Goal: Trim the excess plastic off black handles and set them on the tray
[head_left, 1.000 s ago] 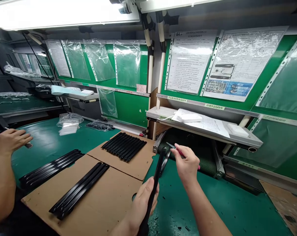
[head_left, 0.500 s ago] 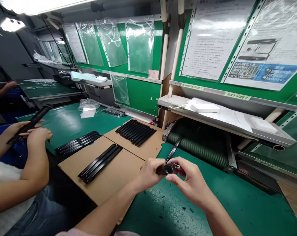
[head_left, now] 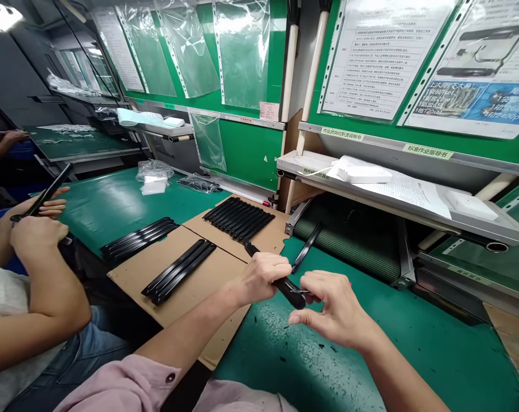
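My left hand (head_left: 263, 278) is wrapped around a long black plastic part (head_left: 291, 293), whose far end sticks out beyond the fist and whose rounded near end points to the right. My right hand (head_left: 334, 306) is at that near end, fingers curled and thumb apart underneath. Between its fingers is a thin metal tool (head_left: 301, 292), mostly hidden, touching or very close to the part's end. Another black part (head_left: 307, 247) lies just beyond my hands, partly on the conveyor belt (head_left: 349, 246). Small black scraps (head_left: 321, 345) dot the green table (head_left: 259, 372).
Cardboard sheets (head_left: 190, 312) to the left bear a row of black parts (head_left: 238, 218) and a smaller group (head_left: 179, 272). More black parts (head_left: 139, 237) lie beyond. A co-worker's hands (head_left: 40, 223) hold a black part at far left. A shelf (head_left: 413, 212) overhangs the belt.
The held part has turned from pointing end-on toward me to lying slantwise, its length now showing. My right hand stays by its end. The co-worker's hands have shifted left, and the view has tilted slightly.
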`<state>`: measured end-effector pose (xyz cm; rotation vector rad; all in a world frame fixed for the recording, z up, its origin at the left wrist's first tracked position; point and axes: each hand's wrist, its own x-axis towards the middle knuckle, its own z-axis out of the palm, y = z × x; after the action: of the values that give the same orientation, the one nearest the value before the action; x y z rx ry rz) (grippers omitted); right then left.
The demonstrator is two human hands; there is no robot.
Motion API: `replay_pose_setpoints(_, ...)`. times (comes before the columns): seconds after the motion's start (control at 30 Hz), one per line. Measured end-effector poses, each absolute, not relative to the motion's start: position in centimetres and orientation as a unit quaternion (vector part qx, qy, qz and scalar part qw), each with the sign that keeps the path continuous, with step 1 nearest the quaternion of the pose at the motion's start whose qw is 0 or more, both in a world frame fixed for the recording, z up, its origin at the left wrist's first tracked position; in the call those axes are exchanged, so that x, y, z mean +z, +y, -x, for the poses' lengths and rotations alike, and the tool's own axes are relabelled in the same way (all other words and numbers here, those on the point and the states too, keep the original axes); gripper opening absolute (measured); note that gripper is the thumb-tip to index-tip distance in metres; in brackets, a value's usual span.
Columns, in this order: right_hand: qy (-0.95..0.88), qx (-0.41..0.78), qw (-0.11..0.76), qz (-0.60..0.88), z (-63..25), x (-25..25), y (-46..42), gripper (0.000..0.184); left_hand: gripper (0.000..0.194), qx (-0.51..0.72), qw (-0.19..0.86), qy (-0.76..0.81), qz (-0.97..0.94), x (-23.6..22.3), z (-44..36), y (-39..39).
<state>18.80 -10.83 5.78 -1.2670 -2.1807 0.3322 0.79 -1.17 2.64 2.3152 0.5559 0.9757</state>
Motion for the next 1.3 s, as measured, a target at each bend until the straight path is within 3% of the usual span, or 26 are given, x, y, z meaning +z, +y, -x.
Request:
replay_pose_setpoints(0.33, -0.747, -0.084, 0.396, 0.527, -17.5, 3.5, -10.1, 0.049, 0.032, 0.378, 0.344, 0.319, -0.798, 1.0, -1.3, -4.4)
replay_pose_setpoints(0.43, -0.711, -0.157, 0.412, 0.547, -17.0, 2.6, -9.4, 0.05, 0.026, 0.347, 0.393, 0.373, -0.766, 1.4, -1.8, -5.7)
replay_pose_setpoints(0.6, -0.652, -0.263, 0.39, 0.595, -16.3, 1.8, -8.2, 0.054, 0.006, 0.308, 0.446, 0.44, -0.716, 3.1, -2.1, -6.9)
replay_pose_setpoints(0.73, -0.65, -0.272, 0.357, 0.613, -15.9, 1.9, -8.2, 0.056, 0.012, 0.288, 0.487, 0.452, -0.69, 3.8, -1.9, -6.9)
replay_pose_setpoints(0.87, -0.672, -0.175, 0.41, 0.591, -15.6, 2.3, -8.8, 0.047, 0.013, 0.317, 0.479, 0.411, -0.708, 3.4, -1.7, -6.7)
replay_pose_setpoints(0.97, -0.653, 0.091, 0.492, 0.568, -15.9, 3.2, -9.2, 0.039, 0.006, 0.32, 0.436, 0.374, -0.754, 2.6, -1.2, -5.9)
replay_pose_setpoints(1.07, -0.611, 0.331, 0.514, 0.503, -16.0, 4.3, -9.8, 0.036, 0.015, 0.337, 0.311, 0.371, -0.807, 2.2, -0.6, -3.9)
replay_pose_setpoints(1.13, -0.605, 0.351, 0.518, 0.493, -15.7, 4.5, -10.4, 0.03, 0.012, 0.42, 0.236, 0.378, -0.791, 2.3, -0.4, -2.1)
replay_pose_setpoints(1.2, -0.62, 0.288, 0.527, 0.505, -15.1, 4.1, -11.0, 0.024, 0.024, 0.551, 0.237, 0.405, -0.69, 2.5, -0.4, -0.3)
replay_pose_setpoints(1.23, -0.629, 0.248, 0.532, 0.509, -14.7, 3.7, -11.2, 0.021, 0.03, 0.606, 0.287, 0.416, -0.614, 2.5, -0.5, 0.4)
replay_pose_setpoints(1.3, -0.645, 0.188, 0.537, 0.511, -13.9, 2.7, -11.6, 0.018, 0.025, 0.637, 0.474, 0.411, -0.448, 2.3, -0.9, 1.0)
